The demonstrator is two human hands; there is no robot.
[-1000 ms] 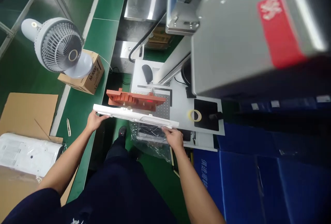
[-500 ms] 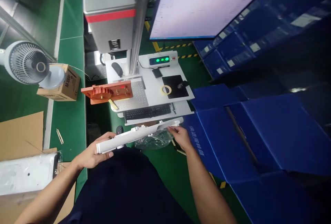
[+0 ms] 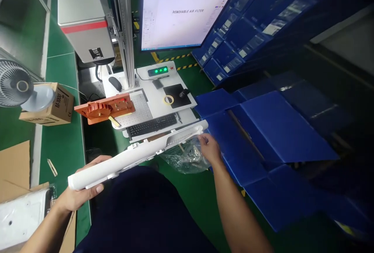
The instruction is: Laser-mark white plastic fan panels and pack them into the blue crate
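A long white plastic panel [image 3: 137,153] lies across my lap area, tilted up toward the right. My left hand [image 3: 77,190] grips its near left end. My right hand [image 3: 209,148] touches its far right end, fingers curled under the edge. A crumpled clear plastic bag [image 3: 184,157] hangs just below the panel's right half. Beyond it stands a small white work table [image 3: 175,110] with an orange fixture [image 3: 103,108] on its left side.
On the table are a keyboard [image 3: 152,124], tape roll [image 3: 168,99], mouse on a black pad [image 3: 178,95], and a marking machine head [image 3: 84,27] above. A monitor [image 3: 184,11] stands behind. Open blue boxes [image 3: 271,128] lie right; a fan [image 3: 14,83] and cardboard box [image 3: 49,105] left.
The panel has come away from the orange fixture and down toward my lap, its left end now lower and nearer. My view has swung up and right, bringing the monitor into sight.
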